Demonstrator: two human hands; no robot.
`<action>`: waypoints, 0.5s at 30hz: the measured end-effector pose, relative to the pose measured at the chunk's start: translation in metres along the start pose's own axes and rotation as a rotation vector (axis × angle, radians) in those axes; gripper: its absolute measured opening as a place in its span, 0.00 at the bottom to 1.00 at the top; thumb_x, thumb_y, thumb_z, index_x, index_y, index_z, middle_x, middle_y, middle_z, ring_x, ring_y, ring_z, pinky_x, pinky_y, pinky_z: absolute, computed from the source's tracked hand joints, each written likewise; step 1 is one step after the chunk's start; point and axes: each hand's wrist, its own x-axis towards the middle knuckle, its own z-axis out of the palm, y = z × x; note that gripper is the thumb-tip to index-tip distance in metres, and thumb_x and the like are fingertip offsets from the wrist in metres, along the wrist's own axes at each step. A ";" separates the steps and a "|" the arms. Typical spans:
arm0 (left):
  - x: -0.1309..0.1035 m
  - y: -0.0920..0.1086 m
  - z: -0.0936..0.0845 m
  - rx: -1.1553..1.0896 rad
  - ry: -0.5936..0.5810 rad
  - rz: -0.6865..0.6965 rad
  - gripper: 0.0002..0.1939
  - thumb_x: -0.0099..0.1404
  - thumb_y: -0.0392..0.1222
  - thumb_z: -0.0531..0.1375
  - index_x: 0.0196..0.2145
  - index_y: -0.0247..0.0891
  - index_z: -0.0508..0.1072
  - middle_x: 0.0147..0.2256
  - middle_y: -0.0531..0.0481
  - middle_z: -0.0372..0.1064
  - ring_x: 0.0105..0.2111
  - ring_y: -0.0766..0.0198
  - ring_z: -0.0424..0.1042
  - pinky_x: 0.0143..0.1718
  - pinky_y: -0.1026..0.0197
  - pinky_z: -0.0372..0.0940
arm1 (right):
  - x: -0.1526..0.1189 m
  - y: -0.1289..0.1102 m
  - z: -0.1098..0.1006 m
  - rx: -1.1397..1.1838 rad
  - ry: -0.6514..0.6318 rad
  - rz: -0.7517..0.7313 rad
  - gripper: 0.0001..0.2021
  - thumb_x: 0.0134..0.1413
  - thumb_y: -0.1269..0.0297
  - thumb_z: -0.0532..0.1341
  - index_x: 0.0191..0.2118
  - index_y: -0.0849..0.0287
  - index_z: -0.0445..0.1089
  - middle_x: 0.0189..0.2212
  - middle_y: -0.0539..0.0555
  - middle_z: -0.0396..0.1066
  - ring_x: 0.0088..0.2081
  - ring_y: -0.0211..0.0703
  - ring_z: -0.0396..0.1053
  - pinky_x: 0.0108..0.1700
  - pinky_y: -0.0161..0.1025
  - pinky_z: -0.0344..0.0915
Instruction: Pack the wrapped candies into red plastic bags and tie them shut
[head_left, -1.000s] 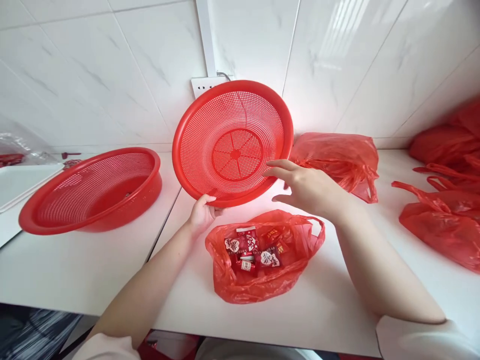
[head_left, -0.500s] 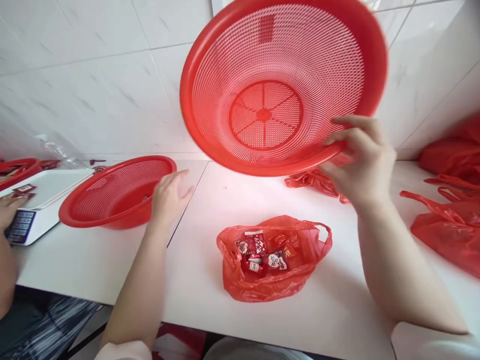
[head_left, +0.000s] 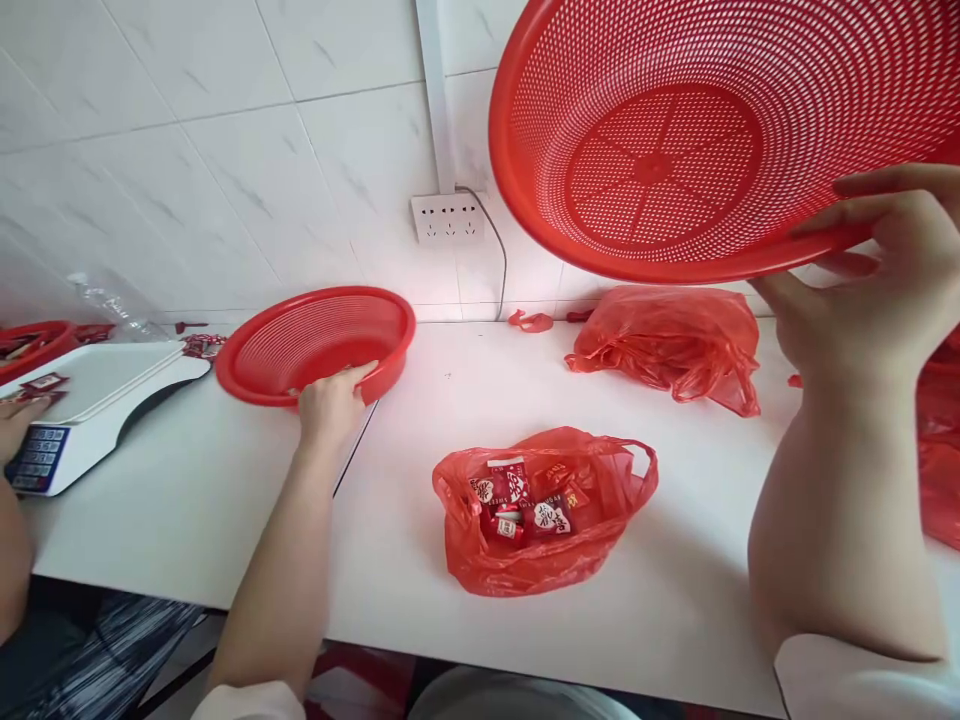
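Note:
My right hand [head_left: 877, 270] grips the near rim of a large red plastic mesh basket [head_left: 660, 170], raised above the table at the upper right with its inside tilted towards me. My left hand [head_left: 330, 405] is closed over the front rim of a second red mesh basket [head_left: 390, 375] on the table; the fingertips are hidden inside it. That basket holds something small, mostly hidden. Between my arms a red plastic bag [head_left: 517, 575] lies with its mouth spread, showing several small wrapped packets [head_left: 551, 515] in dark red and white.
A white scale [head_left: 112, 375] stands at the left, with another person's hand [head_left: 19, 425] beside it. A filled-looking red bag [head_left: 667, 340] sits against the wall, and more red bags [head_left: 941, 440] are at the right. A power socket [head_left: 448, 218] is on the tiled wall.
The raised basket has moved right and up with my right hand. My left hand has taken hold of the other basket's rim, and that basket has shifted right. The bag of packets stays put.

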 end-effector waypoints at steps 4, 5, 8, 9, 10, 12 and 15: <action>-0.007 0.024 0.017 -0.178 0.082 0.347 0.27 0.61 0.25 0.51 0.53 0.46 0.74 0.46 0.49 0.76 0.44 0.57 0.75 0.46 0.54 0.66 | 0.001 0.005 -0.001 -0.051 -0.032 -0.022 0.19 0.43 0.56 0.71 0.39 0.63 0.73 0.47 0.60 0.70 0.47 0.47 0.71 0.32 0.39 0.74; -0.008 0.030 0.021 -0.207 0.079 0.417 0.28 0.61 0.24 0.50 0.53 0.46 0.73 0.47 0.50 0.76 0.45 0.58 0.74 0.48 0.55 0.66 | 0.001 0.006 0.000 -0.059 -0.042 -0.024 0.19 0.43 0.56 0.71 0.39 0.63 0.73 0.47 0.60 0.71 0.47 0.47 0.71 0.33 0.39 0.74; -0.012 0.043 0.030 -0.257 0.057 0.548 0.30 0.62 0.23 0.48 0.56 0.46 0.70 0.48 0.51 0.74 0.47 0.60 0.74 0.50 0.54 0.64 | 0.000 0.008 0.001 -0.056 -0.058 -0.021 0.19 0.43 0.57 0.71 0.40 0.63 0.73 0.46 0.60 0.71 0.47 0.46 0.71 0.35 0.40 0.74; -0.012 0.046 0.032 -0.272 0.058 0.569 0.30 0.63 0.23 0.47 0.57 0.45 0.69 0.49 0.51 0.74 0.48 0.60 0.73 0.50 0.55 0.64 | 0.000 0.008 0.002 -0.047 -0.056 -0.026 0.19 0.43 0.58 0.71 0.40 0.63 0.73 0.46 0.59 0.71 0.47 0.46 0.71 0.35 0.39 0.74; -0.012 0.048 0.033 -0.289 0.060 0.582 0.29 0.63 0.23 0.47 0.56 0.45 0.70 0.49 0.51 0.74 0.47 0.61 0.73 0.49 0.55 0.64 | 0.000 0.007 0.003 -0.036 -0.052 -0.033 0.18 0.43 0.59 0.71 0.40 0.62 0.73 0.46 0.59 0.71 0.47 0.46 0.71 0.35 0.39 0.74; -0.012 0.050 0.034 -0.317 0.065 0.571 0.27 0.64 0.25 0.48 0.55 0.45 0.71 0.47 0.51 0.75 0.46 0.61 0.73 0.49 0.55 0.64 | 0.000 0.005 0.004 -0.004 -0.040 -0.051 0.16 0.43 0.63 0.70 0.40 0.61 0.73 0.46 0.58 0.71 0.47 0.46 0.71 0.34 0.38 0.74; -0.012 0.049 0.034 -0.355 0.097 0.480 0.23 0.65 0.27 0.50 0.50 0.47 0.74 0.45 0.52 0.76 0.48 0.60 0.71 0.51 0.53 0.63 | 0.001 -0.002 0.004 0.048 -0.053 -0.056 0.15 0.41 0.69 0.70 0.39 0.60 0.74 0.45 0.58 0.72 0.46 0.47 0.71 0.36 0.39 0.74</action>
